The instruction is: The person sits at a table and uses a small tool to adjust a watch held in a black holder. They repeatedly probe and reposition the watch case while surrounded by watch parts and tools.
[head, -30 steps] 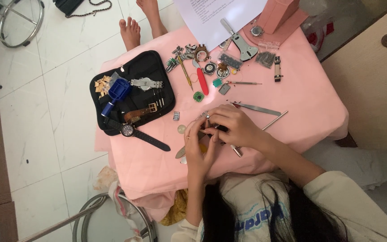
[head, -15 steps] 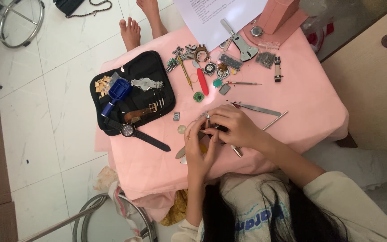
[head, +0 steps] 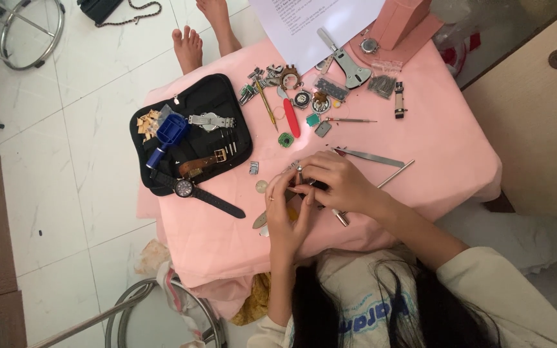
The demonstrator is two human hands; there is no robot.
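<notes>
Both my hands meet over the near middle of the pink-covered table [head: 433, 129]. My left hand [head: 283, 212] and my right hand [head: 340, 182] pinch a small metal watch part [head: 299, 171] between their fingertips. What the part is exactly is too small to tell. A silver blade-like tool [head: 260, 220] pokes out from under my left hand. A short metal tool [head: 340, 218] lies just below my right hand. Long tweezers [head: 372, 156] lie right behind my right hand.
An open black tool pouch [head: 217, 96] at the left holds a blue tool [head: 172, 132], a silver watch [head: 211, 120] and a brown strap [head: 201, 164]. A black watch [head: 191, 190] lies at its edge. Small parts, a red-handled tool [head: 291, 122], paper [head: 317, 26] and a pink box [head: 401, 22] lie farther back. Another person's bare feet [head: 201, 32] stand beyond the table.
</notes>
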